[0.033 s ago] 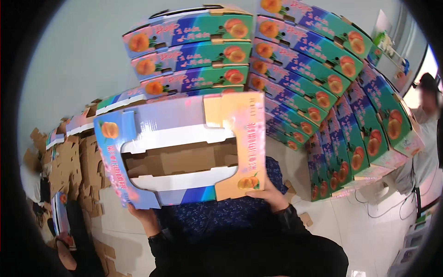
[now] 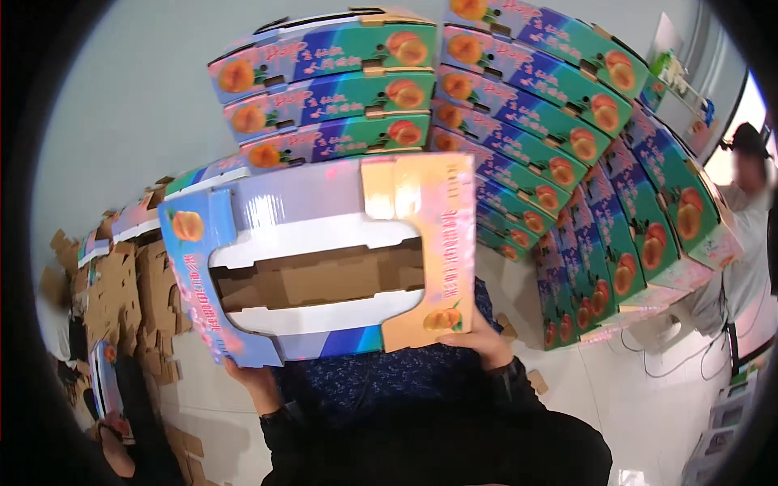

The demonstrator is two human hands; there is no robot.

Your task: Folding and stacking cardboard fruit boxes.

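Note:
A folded cardboard fruit box (image 2: 300,194) with a large window in its top is held up in front of me. It is printed blue, lilac, orange and green with peach pictures, and through the window bare brown cardboard shows inside. My left hand (image 2: 253,381) grips its near left corner from below. At the near right corner my right hand (image 2: 482,344) holds it, with the thumb along the edge and the other fingers hidden under the box.
Matching boxes stand in tall stacks at the back (image 2: 324,89), right of centre (image 2: 527,105) and far right (image 2: 648,227). Flat brown cardboard blanks (image 2: 117,283) lean at the left. A person (image 2: 750,211) is at the right; another person's dark-clothed leg (image 2: 138,413) shows lower left.
The box looks slightly larger, and its right end sits a little farther right and higher. My right hand has shifted right with it. The background has slid slightly left.

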